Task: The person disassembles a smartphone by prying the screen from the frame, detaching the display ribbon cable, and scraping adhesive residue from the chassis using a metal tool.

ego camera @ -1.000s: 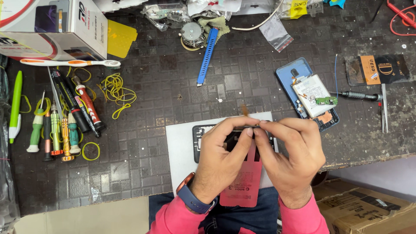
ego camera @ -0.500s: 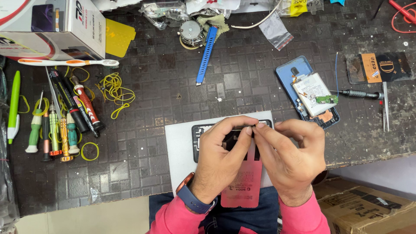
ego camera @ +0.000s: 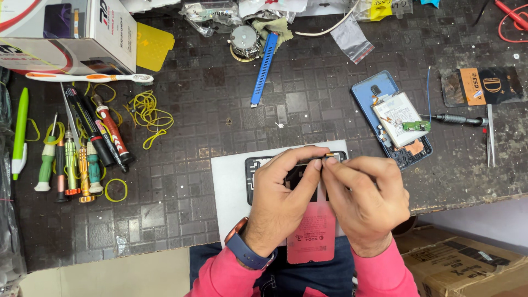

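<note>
Both hands were bunched up over the opened black phone (ego camera: 258,165), which lay on a white mat (ego camera: 231,192) at the near edge of the workbench (ego camera: 220,110), with a red battery-like slab (ego camera: 313,239) poking out underneath toward the person. The left hand (ego camera: 280,201) was curled, thumb and forefinger pinched down near the phone's top edge. The right hand (ego camera: 366,201) was pinched shut too, fingertips meeting the left's right at a small orange-tipped bit (ego camera: 328,155); whether that's a flex tab or a connector, can't tell, it's too tiny.

Judging from that grip, this looked like fiddly work where steadying wrists on the mat and pressing or lifting straight, not sideways, would be the way to go.

Off to the right sat a second blue phone (ego camera: 367,91) with its guts exposed, a dark screwdriver (ego camera: 456,119) just beside it. Screwdrivers (ego camera: 71,165) and yellow rubber bands (ego camera: 146,113) were well apart on the left.
</note>
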